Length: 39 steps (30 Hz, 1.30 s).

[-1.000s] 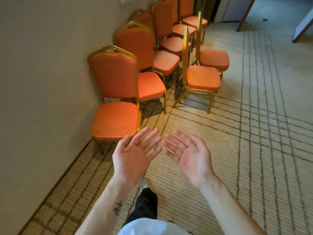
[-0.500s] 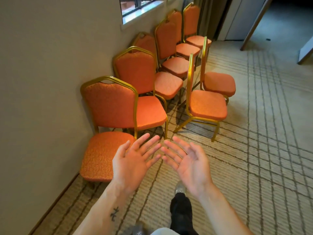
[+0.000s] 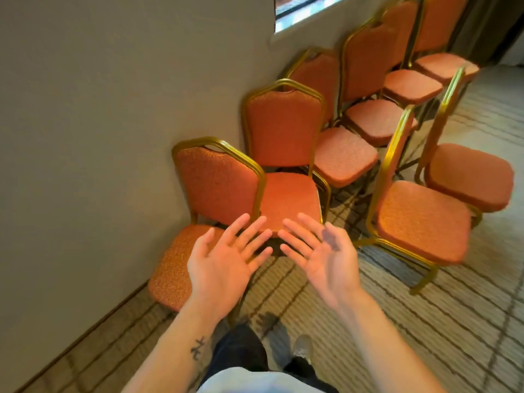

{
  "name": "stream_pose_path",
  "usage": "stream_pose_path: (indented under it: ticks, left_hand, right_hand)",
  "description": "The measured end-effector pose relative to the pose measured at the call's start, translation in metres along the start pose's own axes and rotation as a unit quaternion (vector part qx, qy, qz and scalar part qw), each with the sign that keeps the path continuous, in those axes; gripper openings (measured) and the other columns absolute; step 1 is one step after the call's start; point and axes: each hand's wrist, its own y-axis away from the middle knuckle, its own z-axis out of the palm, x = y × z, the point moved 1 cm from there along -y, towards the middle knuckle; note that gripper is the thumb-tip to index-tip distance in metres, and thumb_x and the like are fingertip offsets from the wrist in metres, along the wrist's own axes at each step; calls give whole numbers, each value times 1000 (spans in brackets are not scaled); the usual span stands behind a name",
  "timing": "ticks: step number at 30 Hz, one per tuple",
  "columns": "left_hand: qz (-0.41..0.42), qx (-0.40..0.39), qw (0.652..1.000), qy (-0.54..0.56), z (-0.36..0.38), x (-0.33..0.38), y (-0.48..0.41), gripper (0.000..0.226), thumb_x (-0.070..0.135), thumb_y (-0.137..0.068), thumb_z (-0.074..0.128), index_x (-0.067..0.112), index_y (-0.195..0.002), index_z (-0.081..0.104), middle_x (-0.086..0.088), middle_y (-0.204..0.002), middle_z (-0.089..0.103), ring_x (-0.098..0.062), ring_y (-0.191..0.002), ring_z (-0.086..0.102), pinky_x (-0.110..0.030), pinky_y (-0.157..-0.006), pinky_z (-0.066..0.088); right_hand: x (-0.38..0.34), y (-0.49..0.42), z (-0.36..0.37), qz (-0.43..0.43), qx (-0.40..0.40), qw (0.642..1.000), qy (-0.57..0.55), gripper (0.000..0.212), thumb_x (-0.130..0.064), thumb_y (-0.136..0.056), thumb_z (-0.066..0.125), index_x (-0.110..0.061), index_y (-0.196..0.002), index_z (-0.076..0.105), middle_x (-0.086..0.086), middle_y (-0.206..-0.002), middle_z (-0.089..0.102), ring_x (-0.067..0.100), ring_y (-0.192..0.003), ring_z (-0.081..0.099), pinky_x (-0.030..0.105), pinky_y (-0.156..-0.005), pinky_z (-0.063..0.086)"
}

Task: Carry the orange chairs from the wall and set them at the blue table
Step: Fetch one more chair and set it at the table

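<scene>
Several orange chairs with gold frames stand in a row along the beige wall. The nearest chair point(image 3: 218, 182) is right in front of me, its seat partly hidden by my left hand. A second chair point(image 3: 283, 129) stands just behind it. Two more chairs stand off the wall to the right, the closer one point(image 3: 419, 219) side-on. My left hand point(image 3: 226, 262) and my right hand point(image 3: 323, 256) are held out palms up, fingers spread, holding nothing, just in front of the nearest chair. The blue table is not in view.
The beige wall point(image 3: 85, 137) fills the left side, with a window point(image 3: 300, 9) at the top. Striped beige carpet point(image 3: 425, 336) covers the floor to the right. My legs and shoes point(image 3: 300, 347) show at the bottom.
I have walked closer to the chairs, so the nearest one now sits right under my hands. Both hands stay open and empty.
</scene>
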Motion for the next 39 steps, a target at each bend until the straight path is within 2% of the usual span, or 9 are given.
stream_pose_path:
  ticks: [8,17,22,25,30,35,39]
  left_hand:
    - [31,44,998,15,12,33,-88,64,50,-104,27,8,-147,50,-21,-144,59,-43,-134,55,-60,-118,31]
    - [35,87,995,31,23,117,-210,62,45,-104,26,4,-141,55,-25,-135,64,-43,-128,59,-59,-111,39]
    - [50,82,994,51,26,153,-248,62,44,-105,24,3,-143,52,-24,-140,61,-41,-134,54,-59,-119,30]
    - [64,90,990,85,24,167,-268,62,43,-104,26,3,-143,51,-24,-141,60,-41,-135,53,-57,-118,30]
    - [116,153,976,101,24,173,-305,59,43,-104,29,4,-139,55,-23,-138,63,-42,-131,57,-58,-116,35]
    - [177,218,950,137,28,174,-340,58,43,-105,32,4,-142,53,-23,-138,63,-41,-130,59,-59,-118,32]
    - [206,264,928,160,30,172,-366,57,42,-105,32,4,-142,54,-21,-135,65,-40,-127,61,-58,-117,35]
  right_hand:
    - [-35,-107,31,36,-3,997,67,50,-38,-107,35,-6,-138,56,19,-129,69,36,-121,66,52,-106,46]
    - [-59,-238,122,53,-29,991,123,50,-39,-106,37,-6,-138,57,20,-130,68,37,-121,66,49,-103,48]
    - [-64,-287,156,56,-53,989,130,50,-37,-106,36,-6,-139,55,21,-131,68,36,-121,66,48,-101,48]
    - [-65,-320,170,83,-66,983,148,49,-38,-106,36,-7,-140,55,19,-131,68,35,-121,66,48,-103,48]
    - [-71,-383,187,128,-90,972,174,48,-37,-106,37,-7,-137,56,20,-130,68,36,-122,65,48,-108,46]
    - [-80,-444,204,185,-126,951,214,44,-39,-108,35,-11,-134,57,14,-126,72,32,-121,66,47,-109,46]
    - [-70,-490,216,232,-143,929,249,47,-36,-108,33,-7,-134,59,19,-129,69,33,-120,67,46,-110,46]
